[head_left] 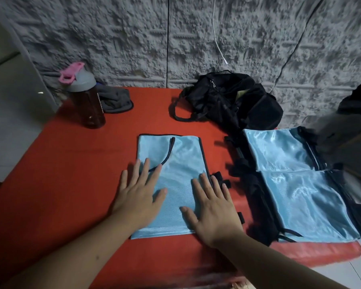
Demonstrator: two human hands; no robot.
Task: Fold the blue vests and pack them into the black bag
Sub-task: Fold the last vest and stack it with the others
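Observation:
A light blue vest with black trim lies folded lengthwise in the middle of the red table. My left hand presses flat on its left half, fingers spread. My right hand lies flat on its right edge, fingers straight, near the black side straps. A second pile of blue vests with black straps lies spread at the right. The black bag sits slumped at the back of the table, partly unzipped.
A brown water bottle with a grey lid and pink cap stands at the back left, beside a grey cloth. A white cable hangs down the textured grey wall. The table's front right corner ends near the vest pile.

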